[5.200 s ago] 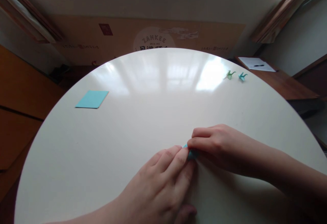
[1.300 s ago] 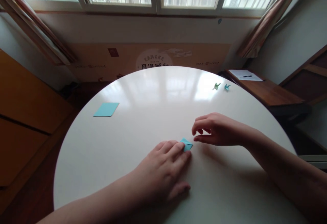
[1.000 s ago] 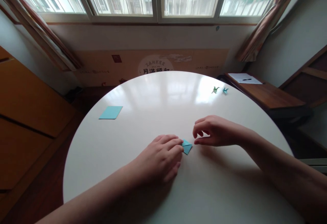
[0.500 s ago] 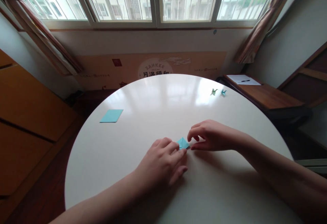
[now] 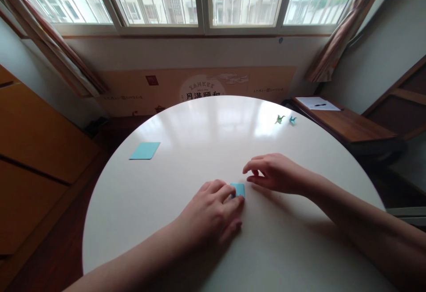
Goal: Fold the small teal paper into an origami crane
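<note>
Small blue paper (image 5: 239, 189): left part lay hidden under the left hand (image 5: 213, 207).
Counter (image 5: 186, 163): near edge was cut off.
Poster (image 5: 123, 88): counter hid the lower part.
White sheet (image 5: 309, 102): details were too small to tell.

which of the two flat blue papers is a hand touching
The smaller blue paper, partly under the left hand; the larger paper lies apart, untouched.

Small paper (image 5: 239, 189) under fingers of left hand (image 5: 213, 207): is showing plain light blue. Square paper (image 5: 145, 151) beyond left hand, to its left: is matching in plain light blue. Tabletop (image 5: 196, 161) beneath both hands: is gleaming white, with paler window reflections (image 5: 266, 119) patterning far part. Folded bird (image 5: 279, 119) beyond right hand (image 5: 276, 173): is showing green; neighbouring bird (image 5: 292, 120), blue. Banner (image 5: 166, 88) farther beyond hands: is bearing tan ground, white disc (image 5: 202, 88), black characters (image 5: 203, 96), dark red rectangle (image 5: 151, 80).
</note>
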Tool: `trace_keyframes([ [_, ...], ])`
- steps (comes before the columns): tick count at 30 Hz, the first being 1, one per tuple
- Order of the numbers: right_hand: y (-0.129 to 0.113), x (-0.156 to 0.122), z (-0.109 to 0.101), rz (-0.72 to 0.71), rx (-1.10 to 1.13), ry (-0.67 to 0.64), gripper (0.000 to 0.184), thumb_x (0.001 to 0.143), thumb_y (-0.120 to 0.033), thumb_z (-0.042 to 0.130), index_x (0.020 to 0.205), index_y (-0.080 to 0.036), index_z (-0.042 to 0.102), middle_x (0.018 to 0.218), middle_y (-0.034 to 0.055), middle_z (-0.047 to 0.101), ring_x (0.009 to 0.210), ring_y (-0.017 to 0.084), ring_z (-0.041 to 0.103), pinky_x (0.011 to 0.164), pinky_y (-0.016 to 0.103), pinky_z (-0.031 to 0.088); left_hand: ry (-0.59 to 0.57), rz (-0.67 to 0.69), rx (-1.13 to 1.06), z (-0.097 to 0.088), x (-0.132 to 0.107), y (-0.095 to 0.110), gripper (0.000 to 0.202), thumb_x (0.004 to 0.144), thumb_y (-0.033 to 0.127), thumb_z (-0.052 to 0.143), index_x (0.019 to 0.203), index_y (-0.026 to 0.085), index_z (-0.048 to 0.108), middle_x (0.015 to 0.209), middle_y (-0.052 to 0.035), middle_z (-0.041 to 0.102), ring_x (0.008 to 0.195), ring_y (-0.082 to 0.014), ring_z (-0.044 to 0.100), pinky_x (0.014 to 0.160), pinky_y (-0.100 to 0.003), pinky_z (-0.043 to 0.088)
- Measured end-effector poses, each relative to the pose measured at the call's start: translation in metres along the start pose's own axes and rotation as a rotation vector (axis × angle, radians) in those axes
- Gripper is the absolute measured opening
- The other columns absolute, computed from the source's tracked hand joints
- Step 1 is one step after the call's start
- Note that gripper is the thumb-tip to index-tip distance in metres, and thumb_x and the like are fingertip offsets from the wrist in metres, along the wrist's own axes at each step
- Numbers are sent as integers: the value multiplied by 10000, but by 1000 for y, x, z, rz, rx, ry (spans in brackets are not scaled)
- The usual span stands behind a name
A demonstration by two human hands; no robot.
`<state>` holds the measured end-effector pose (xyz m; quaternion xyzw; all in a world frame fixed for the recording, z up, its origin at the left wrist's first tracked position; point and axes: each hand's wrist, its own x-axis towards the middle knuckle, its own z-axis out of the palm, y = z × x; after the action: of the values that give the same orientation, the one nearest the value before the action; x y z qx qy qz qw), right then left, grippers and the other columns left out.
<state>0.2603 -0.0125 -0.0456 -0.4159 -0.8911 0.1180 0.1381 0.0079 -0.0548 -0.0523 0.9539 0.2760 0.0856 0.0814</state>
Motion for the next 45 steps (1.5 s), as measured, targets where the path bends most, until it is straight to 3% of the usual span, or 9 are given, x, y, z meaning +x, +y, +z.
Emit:
trace_keyframes([
  [4, -1, -1, -7, 0, 44, 4, 118, 914, -256, 651, 970, -207, 742, 839, 29, 729, 654, 139, 593, 631, 256, 375, 31, 14, 22, -1, -3, 0, 428, 895, 404, 616, 1265, 190, 625, 1152, -128, 642, 1042, -312, 568, 927, -497, 493],
  [10, -8, -1, -7, -61, 72, -58, 156, 915, -305, 672, 810, -200, 718, 721, -1, 691, 624, 125, 565, 582, 239, 335, 285, -136, -99, -2, 1, -14, 217, 937, 194, 539, 1043, 167, 726, 1022, -101, 699, 961, -247, 594, 857, -406, 524],
  [14, -14, 0, -5, -44, 65, -87, 274, 878, -370, 725, 689, -188, 643, 689, -21, 674, 600, 110, 539, 563, 236, 309, 339, -92, -126, 7, 7, -22, 206, 908, 162, 601, 1036, 224, 750, 1068, -71, 729, 971, -249, 608, 851, -411, 525],
  [18, -20, -2, -8, -50, 82, -164, 339, 803, -413, 797, 652, -188, 593, 657, -44, 646, 586, 100, 521, 559, 232, 302, 284, -32, -129, 10, 8, -18, 182, 943, 187, 590, 957, 242, 763, 984, -25, 758, 892, -226, 615, 830, -396, 504],
  [24, -25, -3, -4, -62, 51, -154, 295, 827, -373, 761, 666, -190, 593, 673, -35, 656, 604, 110, 542, 559, 235, 298, 225, -73, -62, 9, 7, -2, 211, 925, 196, 562, 1032, 197, 744, 943, -68, 722, 867, -250, 583, 795, -417, 492],
  [29, -22, -2, 3, -44, 23, -122, 52, 831, -258, 728, 841, -224, 689, 738, -25, 704, 639, 136, 592, 567, 237, 304, 281, 74, -194, 16, 7, -7, 193, 870, 141, 568, 982, 187, 719, 895, -33, 744, 777, -204, 589, 753, -351, 496],
  [33, -15, -2, 4, -78, 69, -100, 145, 857, -172, 680, 930, -281, 741, 839, -33, 730, 713, 137, 639, 616, 234, 354, 309, 136, -235, 13, 5, -15, 154, 837, 116, 590, 873, 198, 714, 832, -13, 753, 732, -188, 603, 709, -320, 490],
  [40, -11, -2, 7, -201, 70, -76, 246, 902, -126, 619, 940, -315, 773, 896, -30, 727, 751, 130, 637, 652, 250, 383, 403, -176, -228, 1, 4, -30, 168, 860, 103, 624, 891, 199, 758, 856, -39, 750, 837, -219, 637, 751, -338, 527],
  [45, -13, -2, 8, -271, 63, -79, 253, 903, -107, 589, 943, -299, 749, 980, -48, 755, 802, 139, 654, 689, 271, 410, 343, -147, -231, 3, 3, -34, 216, 826, 74, 649, 941, 206, 776, 944, -49, 741, 919, -236, 613, 830, -370, 535],
])
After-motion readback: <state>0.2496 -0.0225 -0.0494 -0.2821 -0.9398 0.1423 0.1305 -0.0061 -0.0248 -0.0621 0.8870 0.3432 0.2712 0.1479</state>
